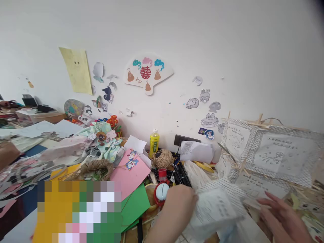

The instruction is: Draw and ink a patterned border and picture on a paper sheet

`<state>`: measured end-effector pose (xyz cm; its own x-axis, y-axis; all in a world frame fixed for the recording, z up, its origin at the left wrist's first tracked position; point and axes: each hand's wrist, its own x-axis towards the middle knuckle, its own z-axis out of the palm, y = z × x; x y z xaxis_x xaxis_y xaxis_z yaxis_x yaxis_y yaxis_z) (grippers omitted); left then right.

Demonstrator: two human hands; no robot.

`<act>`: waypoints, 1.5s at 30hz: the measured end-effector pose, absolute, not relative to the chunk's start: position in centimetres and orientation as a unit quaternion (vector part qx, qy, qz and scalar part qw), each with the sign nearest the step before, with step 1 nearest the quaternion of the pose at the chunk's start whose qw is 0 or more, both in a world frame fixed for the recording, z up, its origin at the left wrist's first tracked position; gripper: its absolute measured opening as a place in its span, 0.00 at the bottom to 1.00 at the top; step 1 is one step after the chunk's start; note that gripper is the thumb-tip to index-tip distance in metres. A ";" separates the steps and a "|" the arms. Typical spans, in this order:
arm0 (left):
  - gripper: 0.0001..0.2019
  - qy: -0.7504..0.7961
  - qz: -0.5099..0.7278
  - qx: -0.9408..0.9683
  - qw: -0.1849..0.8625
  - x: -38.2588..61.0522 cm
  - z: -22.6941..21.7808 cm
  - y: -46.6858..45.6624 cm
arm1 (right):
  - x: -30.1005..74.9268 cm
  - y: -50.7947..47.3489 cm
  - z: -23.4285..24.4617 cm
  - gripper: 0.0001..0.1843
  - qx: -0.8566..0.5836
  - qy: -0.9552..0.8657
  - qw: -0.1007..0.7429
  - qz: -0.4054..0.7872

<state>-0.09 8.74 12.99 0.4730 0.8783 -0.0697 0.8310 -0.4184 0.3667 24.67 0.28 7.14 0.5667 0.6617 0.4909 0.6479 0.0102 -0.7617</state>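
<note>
White printed piece (pixel 216 211) noted low and right of centre, above the crowded worktop, with its surface blurred and its lettering unreadable. Its left edge is met by the left hand (pixel 181 199); those fingers are curled in and appear clamped on the piece, though the fingertips are hidden. The right hand (pixel 285 216) is held just beyond the right side, fingers extended and apart, nothing clearly gripped; whether the piece is touched there cannot be told. Striped sheet (pixel 227 185) seen directly behind, paper panels (pixel 275 153) on thin sticks near the right hand. For good handling, the piece is judged best pinched lightly at the edge, since thin paper would likely be creased by a tight fist. Support from the open right hand would be best given under the opposite edge, so that sagging is avoided. The sticks should be given room, as snagging seems possible. The red tape roll (pixel 162 174) and black markers (pixel 182 175) are best left unbrushed by the left wrist.
</note>
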 end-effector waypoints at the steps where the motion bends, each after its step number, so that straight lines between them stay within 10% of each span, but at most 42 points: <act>1: 0.13 0.528 0.072 0.829 0.169 -0.5 12.6 9.7 | 24.1 1.2 7.8 0.29 -0.701 -0.472 0.535 0.019; 10: 0.05 0.359 0.097 0.901 0.222 -1.2 10.9 10.6 | 19.6 7.8 5.9 0.34 -0.612 -0.715 0.333 0.057; 14: 0.05 0.277 0.110 0.922 0.248 -0.5 10.5 9.9 | 20.0 6.7 7.1 0.17 -0.568 -0.776 0.188 0.201; 21: 0.09 0.207 0.083 0.911 0.348 -2.1 11.5 10.8 | 20.7 5.2 9.0 0.15 -0.544 -0.752 0.192 0.320; 27: 0.16 0.560 0.225 0.781 0.163 -8.0 8.7 16.5 | 23.8 4.3 8.9 0.19 -0.614 -0.709 0.156 0.310; 45: 0.32 0.582 0.178 0.792 0.052 -4.1 8.1 26.8 | 26.6 3.4 8.1 0.20 -0.647 -0.703 0.185 0.230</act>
